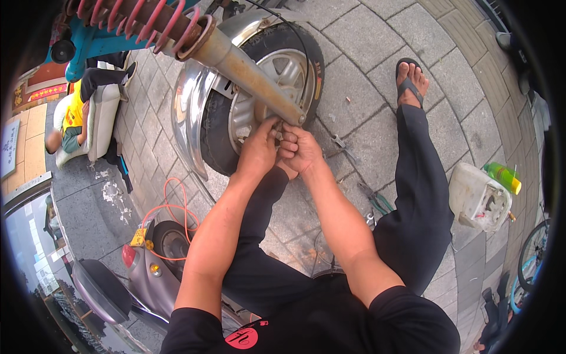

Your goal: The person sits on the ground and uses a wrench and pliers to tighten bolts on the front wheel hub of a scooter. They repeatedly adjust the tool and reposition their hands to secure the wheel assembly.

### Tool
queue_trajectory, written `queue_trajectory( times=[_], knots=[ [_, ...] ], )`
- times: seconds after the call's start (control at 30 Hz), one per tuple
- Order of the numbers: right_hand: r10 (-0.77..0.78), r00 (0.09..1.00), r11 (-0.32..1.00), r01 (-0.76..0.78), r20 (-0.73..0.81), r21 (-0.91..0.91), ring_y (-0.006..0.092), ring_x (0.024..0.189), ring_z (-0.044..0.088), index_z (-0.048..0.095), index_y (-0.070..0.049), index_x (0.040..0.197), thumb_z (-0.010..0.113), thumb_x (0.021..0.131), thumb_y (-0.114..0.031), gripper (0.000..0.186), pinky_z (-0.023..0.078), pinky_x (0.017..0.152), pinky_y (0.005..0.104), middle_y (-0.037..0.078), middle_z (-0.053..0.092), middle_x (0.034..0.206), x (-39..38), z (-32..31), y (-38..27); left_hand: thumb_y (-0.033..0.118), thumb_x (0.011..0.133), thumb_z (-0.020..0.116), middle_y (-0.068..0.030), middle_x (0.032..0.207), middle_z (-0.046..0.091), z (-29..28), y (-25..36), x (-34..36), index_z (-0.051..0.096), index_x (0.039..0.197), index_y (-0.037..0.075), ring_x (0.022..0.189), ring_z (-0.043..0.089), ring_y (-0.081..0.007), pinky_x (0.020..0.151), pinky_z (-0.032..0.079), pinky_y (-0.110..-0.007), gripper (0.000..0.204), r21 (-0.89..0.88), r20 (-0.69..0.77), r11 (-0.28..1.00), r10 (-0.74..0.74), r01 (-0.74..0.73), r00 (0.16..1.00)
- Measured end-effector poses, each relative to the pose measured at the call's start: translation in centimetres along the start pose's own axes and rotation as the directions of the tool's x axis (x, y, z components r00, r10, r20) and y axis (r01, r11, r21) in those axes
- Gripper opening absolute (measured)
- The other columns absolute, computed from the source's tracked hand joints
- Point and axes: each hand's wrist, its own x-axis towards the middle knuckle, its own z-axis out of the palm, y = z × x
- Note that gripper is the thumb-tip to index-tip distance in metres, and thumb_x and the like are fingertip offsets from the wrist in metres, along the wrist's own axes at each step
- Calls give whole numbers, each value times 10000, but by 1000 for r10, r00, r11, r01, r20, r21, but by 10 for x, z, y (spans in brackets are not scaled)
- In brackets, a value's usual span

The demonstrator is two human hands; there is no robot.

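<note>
Beyond the right hand (302, 147), the tyre (217, 134) bears orange markings (319, 87).

The long grey tubular metal shock absorber (250, 81) is matt and rough, stained brown with rust, and the faded red coiled metal spring (154, 22) is dull and worn. The broad curved silver metal mudguard (191, 115) is glossy and mirror-smooth, beside a round black rubber tyre (216, 134) with a matt wall. The silver-grey spoked metal wheel (242, 111) has a dull, grimy finish. Grey rectangular stone paving slabs (407, 56) look rough and matt. The long black cloth trousers (418, 171) are soft and lustreless. The boxy whitish container (466, 189) is probably plastic, smudged with dirt.
</note>
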Motion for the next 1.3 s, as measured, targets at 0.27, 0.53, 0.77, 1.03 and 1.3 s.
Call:
queue_trajectory(
  times=[0.27, 0.53, 0.77, 1.03, 1.3],
  knots=[
    [-1, 1000, 1000, 1, -8, -14, 42, 493, 436, 575, -150, 982, 667, 1025, -141, 102, 309, 440, 228, -88, 478, 651, -1, 0, 0, 109, 1068, 554, -251, 1199, 723, 1, 3, -2, 616, 1413, 165, 1148, 678, -467, 913, 564, -497, 355, -24, -40, 1000, 6, -7, 999],
    [-7, 1000, 1000, 7, 11, 9, 70, 491, 441, 574, -138, 964, 691, 998, -126, 123, 331, 453, 236, -56, 492, 629, 1, -2, 0, 122, 1064, 563, -252, 1134, 735, 1, 5, -2, 629, 1403, 202, 1098, 685, -478, 872, 564, -530, 355, 14, -31, 1000, -7, 7, 999],
    [-11, 1000, 1000, 10, 13, 23, 66, 499, 432, 566, -140, 967, 674, 1006, -126, 116, 327, 456, 238, -61, 477, 631, -1, 0, 1, 128, 1064, 565, -239, 1143, 739, 2, 3, -1, 634, 1401, 189, 1088, 688, -476, 873, 568, -526, 350, 47, -41, 999, 6, -4, 999],
    [-19, 1000, 1000, 18, 3, 12, 67, 511, 425, 559, -145, 951, 671, 1013, -137, 128, 322, 468, 240, -69, 465, 632, 1, -1, 3, 121, 1068, 564, -242, 1190, 728, 2, 2, -1, 645, 1394, 152, 1122, 685, -463, 899, 566, -500, 337, 12, -30, 1000, -12, 12, 999],
    [-19, 1000, 1000, 19, 4, 6, 66, 513, 429, 566, -142, 950, 683, 1007, -135, 130, 322, 468, 238, -68, 474, 640, 0, -1, 2, 129, 1072, 563, -253, 1164, 728, 4, -1, -1, 644, 1396, 167, 1105, 689, -467, 883, 563, -502, 336, 20, -48, 1000, -8, 9, 999]
  ],
)
